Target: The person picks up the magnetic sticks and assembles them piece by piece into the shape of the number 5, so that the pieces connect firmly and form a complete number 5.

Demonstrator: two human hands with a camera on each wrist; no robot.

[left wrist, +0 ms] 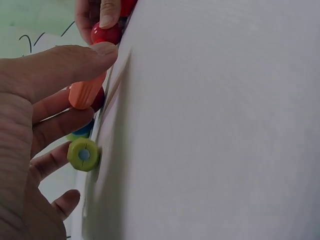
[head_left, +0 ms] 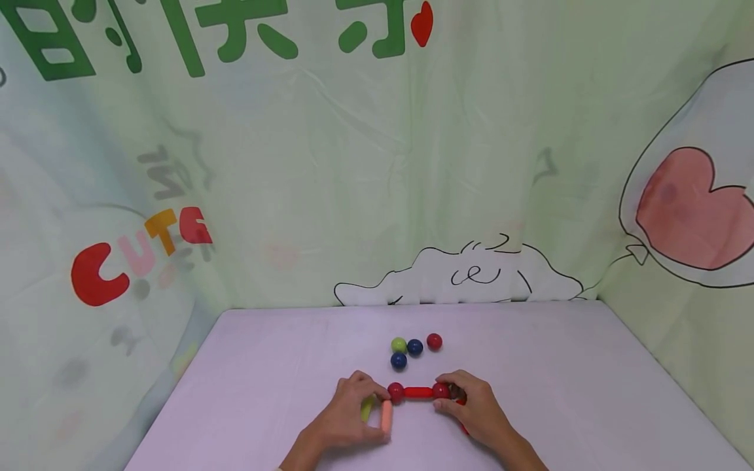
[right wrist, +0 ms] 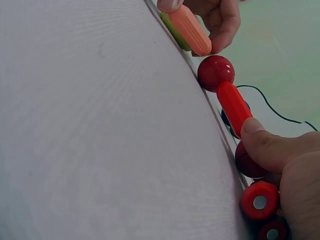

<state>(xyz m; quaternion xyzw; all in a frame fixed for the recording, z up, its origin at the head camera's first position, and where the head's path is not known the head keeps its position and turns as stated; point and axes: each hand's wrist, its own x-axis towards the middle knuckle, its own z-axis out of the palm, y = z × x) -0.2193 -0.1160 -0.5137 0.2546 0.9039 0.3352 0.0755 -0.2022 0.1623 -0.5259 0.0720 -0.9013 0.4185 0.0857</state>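
Observation:
My left hand [head_left: 349, 413] pinches an orange rod [head_left: 385, 417] between thumb and fingers. A yellow-green rod [left wrist: 84, 154] with a metal disc in its end lies by that hand's other fingers. Just beyond the orange rod sits a red ball [head_left: 396, 392]; whether they touch I cannot tell. This ball joins one end of a red rod [head_left: 418, 392], which has a second red ball [head_left: 440, 390] at its right end. Thumb and fingers of my right hand [head_left: 480, 407] hold that second ball. Under the right hand, more red rods [right wrist: 259, 201] with metal ends are partly hidden.
Behind the hands, on the pale tabletop [head_left: 283, 366], lie a yellow-green ball [head_left: 398, 345], two dark blue balls [head_left: 415, 347] and another red ball [head_left: 434, 341]. A printed cloth [head_left: 353, 163] hangs along the table's back edge and sides.

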